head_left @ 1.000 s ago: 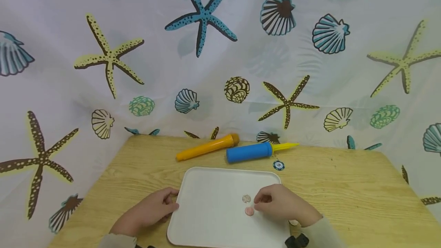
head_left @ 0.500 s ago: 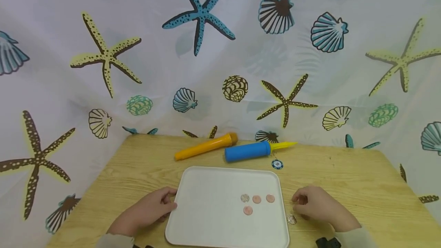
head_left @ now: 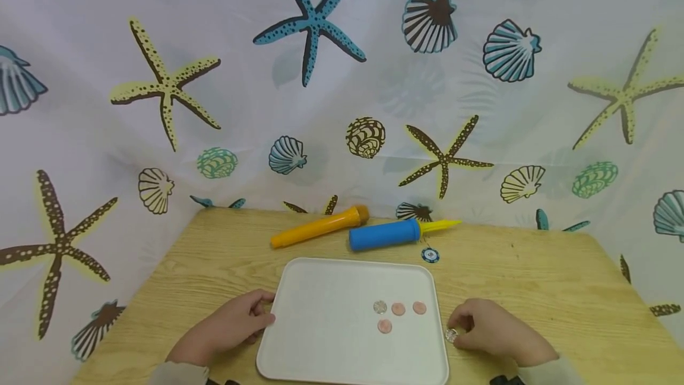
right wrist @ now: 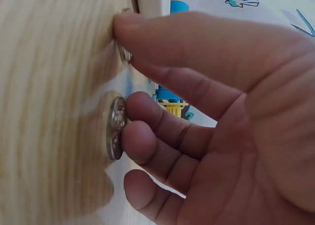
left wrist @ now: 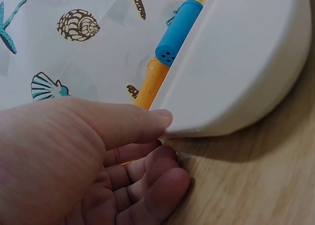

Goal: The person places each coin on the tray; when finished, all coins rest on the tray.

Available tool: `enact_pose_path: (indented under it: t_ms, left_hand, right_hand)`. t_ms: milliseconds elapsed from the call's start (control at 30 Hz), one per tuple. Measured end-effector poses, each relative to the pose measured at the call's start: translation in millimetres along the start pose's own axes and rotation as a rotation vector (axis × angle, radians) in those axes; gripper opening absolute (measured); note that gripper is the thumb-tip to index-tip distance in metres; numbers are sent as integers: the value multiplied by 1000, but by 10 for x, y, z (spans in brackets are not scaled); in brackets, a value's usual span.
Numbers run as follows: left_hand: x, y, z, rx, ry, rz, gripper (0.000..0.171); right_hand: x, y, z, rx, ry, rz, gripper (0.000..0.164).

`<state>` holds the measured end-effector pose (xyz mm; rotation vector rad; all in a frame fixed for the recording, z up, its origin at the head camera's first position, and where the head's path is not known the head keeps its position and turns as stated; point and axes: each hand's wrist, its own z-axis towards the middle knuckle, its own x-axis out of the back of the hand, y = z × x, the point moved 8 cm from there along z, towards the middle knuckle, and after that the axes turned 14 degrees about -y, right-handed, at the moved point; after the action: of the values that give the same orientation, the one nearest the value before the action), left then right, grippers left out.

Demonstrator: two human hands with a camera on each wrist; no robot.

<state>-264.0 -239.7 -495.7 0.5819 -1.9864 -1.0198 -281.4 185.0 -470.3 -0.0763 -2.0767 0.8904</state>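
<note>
A white tray (head_left: 331, 343) lies on the wooden table. My left hand (head_left: 232, 322) holds its left edge; in the left wrist view the thumb (left wrist: 142, 121) lies on the rim, the other fingers curled below. Inside the tray are a silver coin (head_left: 380, 307) and three copper-coloured coins (head_left: 398, 309), all at its right side. Beyond the right edge, my right hand (head_left: 494, 331) has thumb and index finger at a silver coin (head_left: 451, 335) on the table. The right wrist view shows another silver coin (right wrist: 117, 129) by the curled fingers, hidden from the head view.
Behind the tray lie an orange microphone-shaped tube (head_left: 320, 227) and a blue hand pump (head_left: 385, 235) with a yellow nozzle. A blue-and-white round chip (head_left: 430, 255) is near the pump. A white cloth with starfish and shells (head_left: 342, 94) hangs behind the table.
My right hand first moved right, off the tray, uncovering two copper-coloured coins there. It then came slightly back left and down to the silver coin on the table. My left hand stayed at the tray.
</note>
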Motion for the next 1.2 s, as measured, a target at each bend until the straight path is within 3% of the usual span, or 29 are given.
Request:
enact_pose_path:
  t_ms: [333,633,800,1000,1200]
  left_hand:
    - [18,-1,6,-7,-1,6,48]
    - [33,11,8,-20,-1,11,48]
    - [32,8,2,-11,6,14,48]
    - [0,-17,-12,12,0,7,48]
    - [11,-20,-13,18,14,16,48]
  right_hand:
    - [-14,-28,50,-30,18,-45,16]
    - [-57,17,125,-96,-20,41,16]
    - [-59,22,142,-51,-50,60,17]
    - [-8,97,8,25,-47,54,25]
    - [90,252,-157,-51,0,14,25]
